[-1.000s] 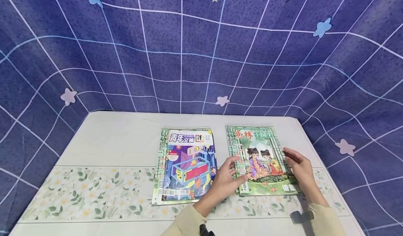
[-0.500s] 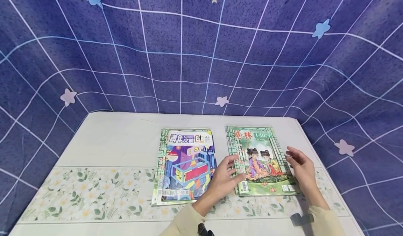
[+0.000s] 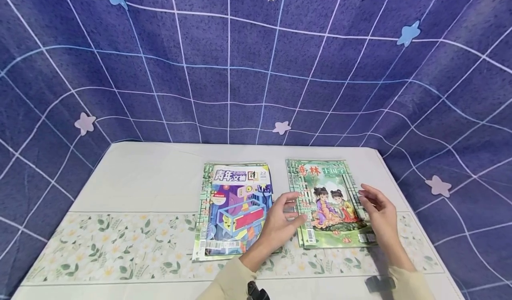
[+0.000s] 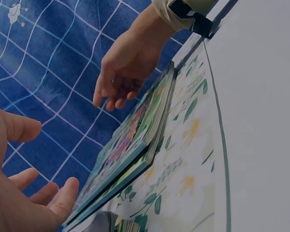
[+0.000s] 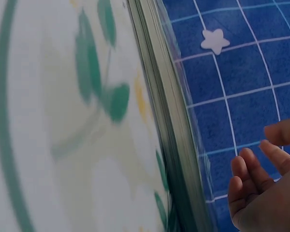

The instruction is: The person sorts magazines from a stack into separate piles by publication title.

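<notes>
Head view: two piles of magazines lie flat on the table, apart from each other. The right pile, with two cartoon children on its green top cover, sits between the hands; the left pile, with a purple cover on top, lies on the far side of the left hand. That hand is at the right pile's left edge, thumb and fingers spread and loosely bent round nothing. The right hand is at the opposite edge, its fingers also relaxed and holding nothing. From above, contact is hard to judge. The step seems to be squaring or setting this pile between both palms; going on would call for bringing the fingers in level against both edges, or lifting them clear without nudging the covers.

Left wrist view: low and slanted, it shows what the head view hides, the pile's thickness, with at least two magazines stacked and slightly offset. The right hand appears raised above the pile, a dark strap on its wrist.

Right wrist view: a bare gap shows between the right hand's curved fingers and the pile's page edges. The left hand is out of sight here.
</notes>
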`<action>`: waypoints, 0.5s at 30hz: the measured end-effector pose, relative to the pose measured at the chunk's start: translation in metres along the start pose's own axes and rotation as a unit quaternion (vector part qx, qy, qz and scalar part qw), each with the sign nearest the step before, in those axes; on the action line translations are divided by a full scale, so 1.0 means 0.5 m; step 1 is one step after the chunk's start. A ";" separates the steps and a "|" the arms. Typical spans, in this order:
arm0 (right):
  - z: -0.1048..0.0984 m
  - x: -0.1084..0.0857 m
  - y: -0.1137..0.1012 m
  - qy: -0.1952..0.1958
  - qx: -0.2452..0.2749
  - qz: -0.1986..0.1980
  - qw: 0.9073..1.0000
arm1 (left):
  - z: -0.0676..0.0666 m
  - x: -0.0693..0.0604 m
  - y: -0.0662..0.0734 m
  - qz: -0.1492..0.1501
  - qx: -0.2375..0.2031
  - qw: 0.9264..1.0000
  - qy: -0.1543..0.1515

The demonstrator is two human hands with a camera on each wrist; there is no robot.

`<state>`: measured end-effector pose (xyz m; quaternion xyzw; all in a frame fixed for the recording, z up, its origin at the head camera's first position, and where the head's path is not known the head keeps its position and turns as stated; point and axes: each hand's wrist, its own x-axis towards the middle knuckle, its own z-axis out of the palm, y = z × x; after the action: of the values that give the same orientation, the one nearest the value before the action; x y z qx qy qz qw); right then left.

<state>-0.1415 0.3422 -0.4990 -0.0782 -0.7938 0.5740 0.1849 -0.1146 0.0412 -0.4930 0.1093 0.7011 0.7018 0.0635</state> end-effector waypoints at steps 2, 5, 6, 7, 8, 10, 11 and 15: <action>0.005 -0.005 -0.005 -0.003 0.003 0.004 1.000 | -0.002 -0.001 0.003 0.009 -0.003 1.000 0.000; 0.013 -0.012 -0.014 -0.008 0.009 0.008 1.000 | -0.007 -0.002 0.006 0.016 -0.005 1.000 0.001; 0.016 -0.015 -0.018 -0.011 0.012 0.009 1.000 | -0.008 -0.002 0.007 0.016 -0.004 1.000 0.001; 0.019 -0.017 -0.021 -0.014 0.015 0.008 1.000 | -0.010 -0.003 0.007 0.017 -0.003 1.000 0.002; 0.021 -0.020 -0.025 -0.017 0.017 0.006 1.000 | -0.013 -0.003 0.007 0.019 -0.001 1.000 0.002; 0.026 -0.024 -0.033 -0.022 0.024 0.002 0.999 | -0.018 -0.004 0.008 0.021 0.003 1.000 0.003; 0.028 -0.026 -0.036 -0.025 0.028 -0.001 0.999 | -0.021 -0.005 0.008 0.023 0.004 1.000 0.004; 0.039 -0.034 -0.049 -0.034 0.055 -0.007 0.998 | -0.033 -0.005 0.007 0.025 0.005 1.000 0.007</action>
<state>-0.1313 0.3114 -0.4849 -0.0425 -0.7672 0.6181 0.1662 -0.1162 0.0245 -0.4897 0.1226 0.7023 0.7001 0.0401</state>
